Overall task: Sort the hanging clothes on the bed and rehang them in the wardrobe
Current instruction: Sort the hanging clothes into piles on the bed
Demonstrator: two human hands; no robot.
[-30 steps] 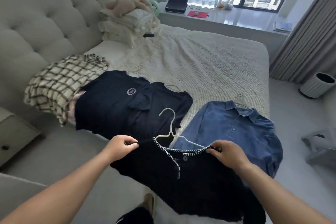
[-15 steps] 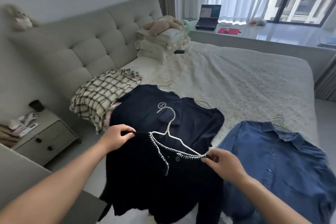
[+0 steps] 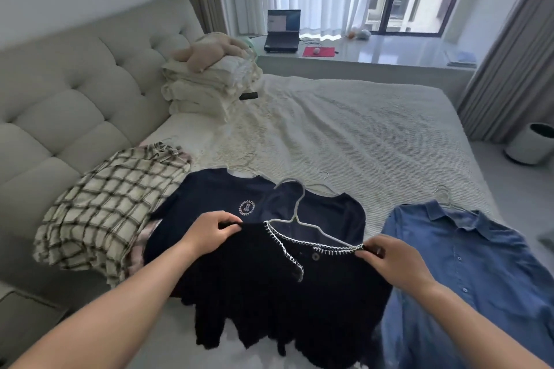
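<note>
A black knit cardigan (image 3: 269, 302) with white-stitched neckline hangs on a white hanger (image 3: 295, 210) over the bed's near edge. My left hand (image 3: 209, 232) pinches its left shoulder and my right hand (image 3: 389, 260) pinches its right shoulder. Under it lie a navy T-shirt (image 3: 209, 204) with a round logo and a second navy top (image 3: 335, 216), both on hangers. A blue denim shirt (image 3: 467, 266) on a hanger lies to the right. A cream plaid garment (image 3: 105, 213) lies to the left.
The bed (image 3: 344, 135) has a cream textured cover and a tufted headboard (image 3: 75, 105). Folded bedding with a plush toy (image 3: 209, 75) sits near the headboard. A laptop (image 3: 283, 30) stands on the window ledge. A white bin (image 3: 533, 144) stands on the floor at right.
The view has shifted left and then tilted up a little. Both hands keep their hold on the cardigan's shoulders, and it now hangs lower over the navy tops.
</note>
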